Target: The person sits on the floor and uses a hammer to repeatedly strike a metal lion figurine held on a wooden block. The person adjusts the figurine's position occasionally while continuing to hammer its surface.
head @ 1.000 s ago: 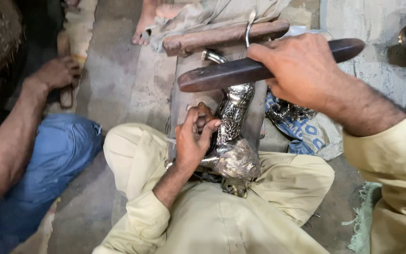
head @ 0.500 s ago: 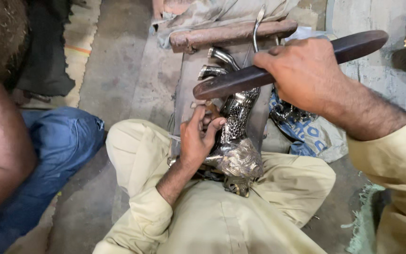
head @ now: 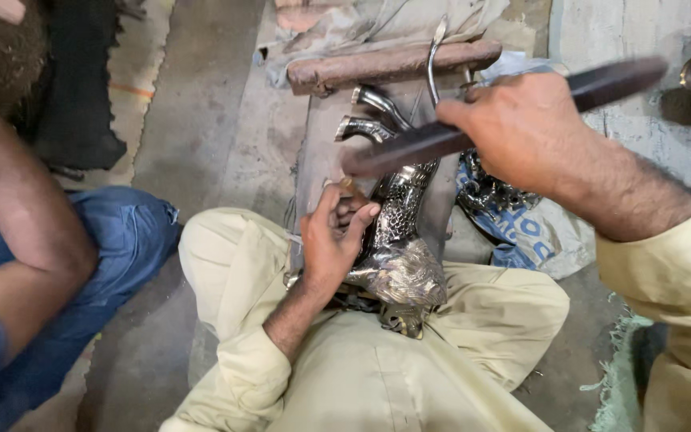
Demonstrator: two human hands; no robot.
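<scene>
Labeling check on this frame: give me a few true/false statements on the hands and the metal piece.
1. The right hand grips a dark bar. True.
2. The left hand rests on the floor. False: it holds a small tool against the embossed metal piece.
3. The metal piece lies across the person's lap. True.
4. The dark bar lies flat on the wooden block. False: it is raised above the piece.
5. A person in blue jeans sits on the left. True.

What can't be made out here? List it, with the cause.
- Dark bar in the right hand: motion-blurred in the head view; its surface is unreadable.
- Small tool under the left hand: fingers hide all but its tip.
- Engraved metal piece: lower end tucked into the lap.
- Neighbouring person: cut off by the left edge.
</scene>
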